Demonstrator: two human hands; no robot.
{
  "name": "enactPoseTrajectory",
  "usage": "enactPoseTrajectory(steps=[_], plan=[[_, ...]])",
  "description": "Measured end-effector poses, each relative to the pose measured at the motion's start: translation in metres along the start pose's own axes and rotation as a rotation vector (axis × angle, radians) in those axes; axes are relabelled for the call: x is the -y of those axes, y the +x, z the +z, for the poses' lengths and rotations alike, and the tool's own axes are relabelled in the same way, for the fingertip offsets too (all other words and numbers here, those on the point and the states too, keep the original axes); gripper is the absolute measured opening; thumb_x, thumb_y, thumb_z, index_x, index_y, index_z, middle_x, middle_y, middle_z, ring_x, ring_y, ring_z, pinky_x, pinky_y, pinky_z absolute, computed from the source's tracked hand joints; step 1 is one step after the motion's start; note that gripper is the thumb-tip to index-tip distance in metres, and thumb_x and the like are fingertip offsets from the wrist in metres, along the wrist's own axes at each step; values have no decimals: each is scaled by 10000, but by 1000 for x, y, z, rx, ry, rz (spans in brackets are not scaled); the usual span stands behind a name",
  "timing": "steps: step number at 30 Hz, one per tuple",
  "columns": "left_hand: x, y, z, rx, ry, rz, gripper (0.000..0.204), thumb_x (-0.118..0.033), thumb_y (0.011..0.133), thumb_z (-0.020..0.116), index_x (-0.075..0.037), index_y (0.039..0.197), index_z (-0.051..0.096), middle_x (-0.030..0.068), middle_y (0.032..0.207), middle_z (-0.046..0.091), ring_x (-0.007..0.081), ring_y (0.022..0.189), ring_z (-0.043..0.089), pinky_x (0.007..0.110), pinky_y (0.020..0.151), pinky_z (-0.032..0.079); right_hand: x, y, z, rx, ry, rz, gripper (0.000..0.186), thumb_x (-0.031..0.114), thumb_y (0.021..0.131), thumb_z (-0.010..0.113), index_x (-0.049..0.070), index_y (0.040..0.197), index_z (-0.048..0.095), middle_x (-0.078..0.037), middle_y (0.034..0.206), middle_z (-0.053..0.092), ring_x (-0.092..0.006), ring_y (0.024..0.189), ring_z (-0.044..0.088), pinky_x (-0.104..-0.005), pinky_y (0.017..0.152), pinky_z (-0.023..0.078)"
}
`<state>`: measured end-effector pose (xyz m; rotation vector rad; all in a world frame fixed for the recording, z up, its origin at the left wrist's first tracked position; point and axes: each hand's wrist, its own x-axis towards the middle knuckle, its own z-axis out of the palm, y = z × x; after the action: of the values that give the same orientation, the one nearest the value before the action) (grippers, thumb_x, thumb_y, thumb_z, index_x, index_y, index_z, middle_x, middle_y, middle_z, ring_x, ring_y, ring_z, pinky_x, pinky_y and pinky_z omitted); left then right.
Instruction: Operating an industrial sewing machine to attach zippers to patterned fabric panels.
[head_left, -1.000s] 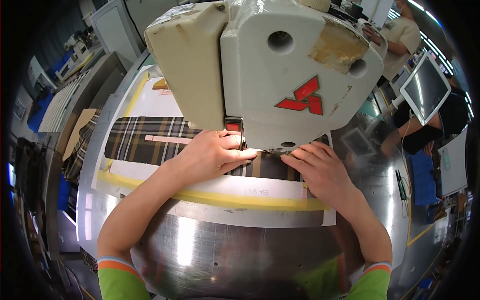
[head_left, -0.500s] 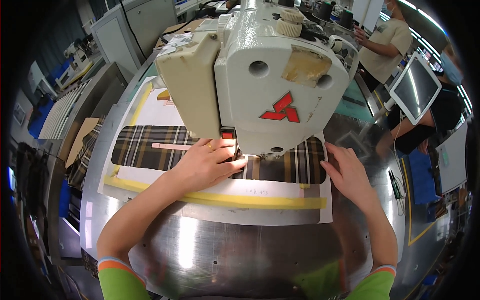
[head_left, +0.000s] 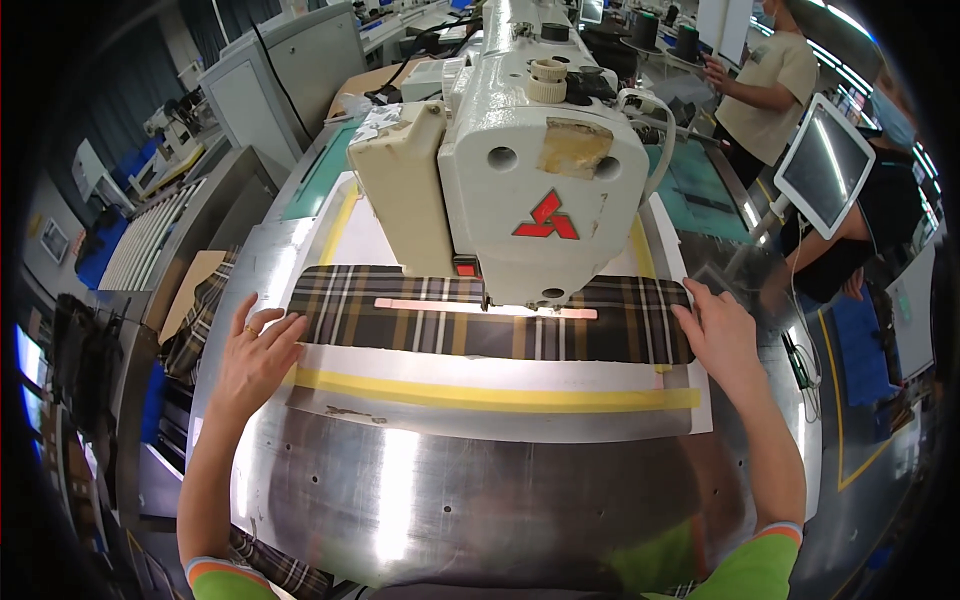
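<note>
Though both spread, left grip [head_left: 255, 358] and right grip [head_left: 724, 335] at opposite ends of the flat plaid cloth [head_left: 492, 337].

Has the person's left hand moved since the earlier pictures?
Yes, to the left: earlier close by the sewing machine head, the left hand is now well away, at the left end of the plaid cloth.
</note>
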<state>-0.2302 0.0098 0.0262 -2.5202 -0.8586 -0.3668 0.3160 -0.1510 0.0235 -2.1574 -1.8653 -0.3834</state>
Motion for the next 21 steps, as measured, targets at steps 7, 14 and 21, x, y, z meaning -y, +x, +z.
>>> enactPoseTrajectory(steps=[7, 14, 21], plan=[[-25, 24, 16, -21, -50, 72, 381, -100, 809, 708, -57, 1186, 667, 75, 1174, 706, 248, 1154, 608, 536, 1207, 278, -31, -18, 1, 40, -38, 147, 441, 308, 937, 658, 42, 1283, 599, -164, 881, 708, -333, 872, 651, -448, 740, 530], [-66, 53, 31, -155, -180, 201, 479, -68, 674, 774, -100, 1146, 701, 25, 1189, 693, 223, 1132, 607, 547, 1179, 332, -70, -34, 8, 19, -135, 224, 434, 268, 945, 653, 51, 1311, 572, -152, 934, 701, -348, 905, 634, -454, 773, 525], [-116, 73, 35, -179, -347, 226, 368, -102, 746, 735, -127, 1113, 738, 4, 1161, 701, 178, 1107, 616, 518, 1160, 369, -112, -47, 6, 91, -273, 343, 377, 177, 966, 621, 64, 1322, 566, -164, 964, 688, -351, 938, 635, -450, 782, 530]])
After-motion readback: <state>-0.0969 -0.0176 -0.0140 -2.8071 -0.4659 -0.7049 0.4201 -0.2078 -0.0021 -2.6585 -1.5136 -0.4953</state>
